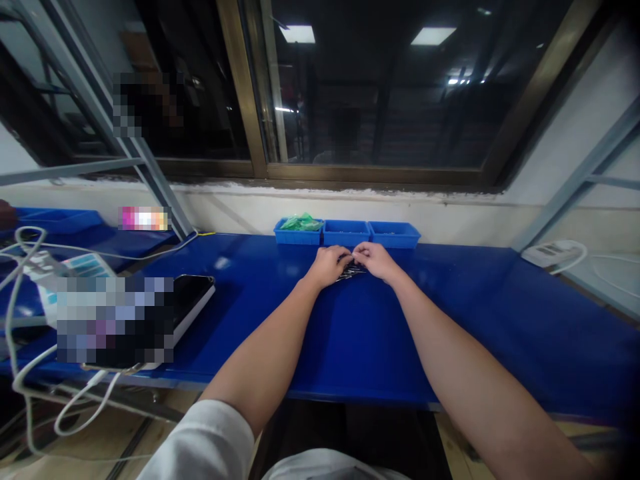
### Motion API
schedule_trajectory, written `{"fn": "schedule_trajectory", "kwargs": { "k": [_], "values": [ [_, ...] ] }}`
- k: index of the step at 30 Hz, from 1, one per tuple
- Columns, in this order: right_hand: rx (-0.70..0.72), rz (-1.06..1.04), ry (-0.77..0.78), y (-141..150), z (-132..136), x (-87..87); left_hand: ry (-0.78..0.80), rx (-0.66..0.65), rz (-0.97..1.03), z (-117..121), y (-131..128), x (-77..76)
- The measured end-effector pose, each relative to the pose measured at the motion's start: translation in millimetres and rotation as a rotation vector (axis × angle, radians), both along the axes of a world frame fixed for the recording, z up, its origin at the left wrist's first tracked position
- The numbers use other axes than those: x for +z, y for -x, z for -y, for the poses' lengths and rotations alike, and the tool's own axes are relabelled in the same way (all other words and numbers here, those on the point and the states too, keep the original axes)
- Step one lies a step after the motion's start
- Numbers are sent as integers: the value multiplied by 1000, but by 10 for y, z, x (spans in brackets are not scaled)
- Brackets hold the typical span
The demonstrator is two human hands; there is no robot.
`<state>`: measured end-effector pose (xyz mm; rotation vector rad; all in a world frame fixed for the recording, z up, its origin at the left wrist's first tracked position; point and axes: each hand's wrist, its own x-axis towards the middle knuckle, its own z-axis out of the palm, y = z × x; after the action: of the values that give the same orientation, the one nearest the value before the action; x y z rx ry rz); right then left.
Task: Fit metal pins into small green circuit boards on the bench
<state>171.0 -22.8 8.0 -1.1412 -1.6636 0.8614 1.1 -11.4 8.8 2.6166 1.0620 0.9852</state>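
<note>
My left hand (330,264) and my right hand (373,259) meet over a small pile of thin, shiny metal pieces (353,272) on the blue tabletop (360,347). Thumb and fingers of each hand are pinched together, with the fingertips almost touching. Whatever lies between them is too small to name. Just beyond the hands stand three blue bins in a row. Green plastic (303,223) fills the left bin (299,237). Small bits that I cannot make out lie in the middle bin (346,233) and the right bin (394,235).
At the left, a dark-screened device (195,293) lies near the table's front edge, with white cables (103,400) hanging down. A white power strip (553,253) is at the right. Metal posts (160,193) rise on both sides, before a window. Part of another person's hand (7,215) shows far left.
</note>
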Motion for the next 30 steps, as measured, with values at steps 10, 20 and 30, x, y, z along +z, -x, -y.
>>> {"fn": "schedule_trajectory", "kwargs": {
  "k": [10, 20, 30],
  "values": [
    [-61, -292, 144, 31, 65, 93, 103, 77, -10, 127, -1, 105],
    [-144, -79, 34, -50, -77, 71, 112, 400, 76, -81, 79, -21],
    [-92, -356, 1, -117, -1, 109, 131, 410, 91, -91, 94, -23]
  ]
}}
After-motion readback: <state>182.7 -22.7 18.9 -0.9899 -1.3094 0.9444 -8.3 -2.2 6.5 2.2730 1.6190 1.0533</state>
